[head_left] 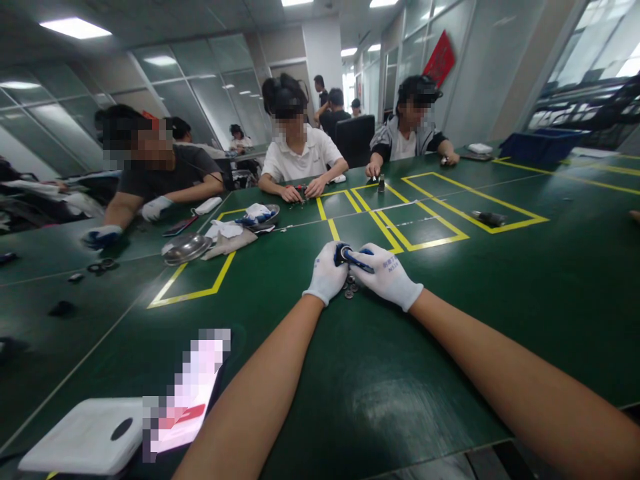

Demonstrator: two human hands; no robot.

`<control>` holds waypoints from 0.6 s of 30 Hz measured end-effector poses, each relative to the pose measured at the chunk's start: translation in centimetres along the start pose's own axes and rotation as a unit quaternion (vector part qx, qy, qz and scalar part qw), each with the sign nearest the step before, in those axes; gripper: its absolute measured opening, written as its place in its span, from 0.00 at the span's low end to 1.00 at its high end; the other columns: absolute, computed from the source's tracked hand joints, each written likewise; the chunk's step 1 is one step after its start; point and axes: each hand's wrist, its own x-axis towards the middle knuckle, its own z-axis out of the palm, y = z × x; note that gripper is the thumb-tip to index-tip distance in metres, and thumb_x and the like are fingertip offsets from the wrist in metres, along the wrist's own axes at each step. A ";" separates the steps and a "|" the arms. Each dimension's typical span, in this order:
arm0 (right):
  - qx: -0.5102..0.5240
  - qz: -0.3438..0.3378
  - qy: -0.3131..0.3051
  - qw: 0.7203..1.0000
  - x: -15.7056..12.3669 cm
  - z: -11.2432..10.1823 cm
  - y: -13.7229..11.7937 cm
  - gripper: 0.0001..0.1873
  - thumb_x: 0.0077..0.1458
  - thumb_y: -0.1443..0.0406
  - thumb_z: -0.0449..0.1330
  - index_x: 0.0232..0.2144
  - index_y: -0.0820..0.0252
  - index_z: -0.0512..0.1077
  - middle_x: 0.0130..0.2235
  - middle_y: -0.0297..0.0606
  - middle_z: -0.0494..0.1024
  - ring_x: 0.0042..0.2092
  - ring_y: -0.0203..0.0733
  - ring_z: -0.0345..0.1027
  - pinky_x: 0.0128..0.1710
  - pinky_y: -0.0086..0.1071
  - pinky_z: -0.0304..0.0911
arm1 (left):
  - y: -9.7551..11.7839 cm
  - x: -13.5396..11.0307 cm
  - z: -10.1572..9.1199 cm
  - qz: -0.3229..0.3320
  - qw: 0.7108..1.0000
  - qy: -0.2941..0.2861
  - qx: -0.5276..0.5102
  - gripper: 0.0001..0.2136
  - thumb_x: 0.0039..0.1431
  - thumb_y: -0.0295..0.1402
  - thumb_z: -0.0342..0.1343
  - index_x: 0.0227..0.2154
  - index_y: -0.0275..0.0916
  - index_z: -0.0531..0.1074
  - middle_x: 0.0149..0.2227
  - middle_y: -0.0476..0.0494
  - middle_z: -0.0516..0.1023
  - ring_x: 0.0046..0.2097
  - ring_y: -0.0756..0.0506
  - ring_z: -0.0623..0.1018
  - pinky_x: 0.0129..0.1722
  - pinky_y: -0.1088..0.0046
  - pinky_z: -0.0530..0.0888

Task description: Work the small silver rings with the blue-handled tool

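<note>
Both my hands wear white gloves with blue-coated fingers and meet above the table in the middle of the view. My left hand (327, 271) is closed around a small round metal ring (345, 253), its bright rim showing at the fingertips. From the other side, my right hand (385, 270) has its fingers pressed together against the ring. Whether the right fingers pinch a further small part is hidden. Just below the hands, several small round metal pieces (349, 291) lie in a cluster on the green tabletop (380, 373).
A lit phone (193, 393) and a white box-shaped device (85, 433) lie at front left. Past them are a metal bowl (186, 248) and cloths (233, 239). Yellow tape marks rectangles; a dark cylindrical object (489, 218) lies right. Several people sit across, hands on the table.
</note>
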 end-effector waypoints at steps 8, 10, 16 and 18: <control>0.018 0.019 -0.026 0.999 0.1 -0.1 -0.8 0.12 0.63 0.64 0.61 0.47 0.58 0.78 0.41 0.41 0.78 0.40 0.42 0.72 0.41 0.33 0.66 | 0.0 0.2 0.0 -0.021 1.000 0.000 -0.005 0.14 0.53 0.24 0.59 0.43 0.40 0.73 0.43 0.42 0.80 0.47 0.42 0.79 0.51 0.61 0.77; 0.021 0.020 -0.030 0.999 0.1 -0.1 -0.8 0.12 0.63 0.64 0.61 0.48 0.58 0.78 0.42 0.41 0.78 0.40 0.42 0.72 0.42 0.33 0.66 | 0.0 0.2 -0.1 -0.018 1.000 -0.003 -0.004 0.14 0.53 0.24 0.59 0.43 0.40 0.74 0.44 0.42 0.81 0.47 0.42 0.79 0.52 0.61 0.76; -0.010 0.012 -0.044 0.999 0.0 -0.4 -0.2 0.16 0.65 0.63 0.60 0.52 0.57 0.77 0.43 0.42 0.78 0.41 0.43 0.73 0.43 0.33 0.66 | 0.0 0.1 -0.1 0.012 1.000 -0.009 0.011 0.16 0.55 0.23 0.58 0.47 0.39 0.74 0.48 0.40 0.80 0.51 0.41 0.79 0.55 0.61 0.75; -0.023 0.012 -0.052 0.998 0.0 -0.4 -0.1 0.16 0.64 0.63 0.60 0.53 0.57 0.77 0.42 0.41 0.78 0.41 0.43 0.73 0.42 0.33 0.65 | 0.0 0.1 -0.1 0.023 1.000 -0.013 0.010 0.17 0.55 0.22 0.57 0.48 0.39 0.74 0.49 0.40 0.80 0.52 0.41 0.79 0.56 0.61 0.75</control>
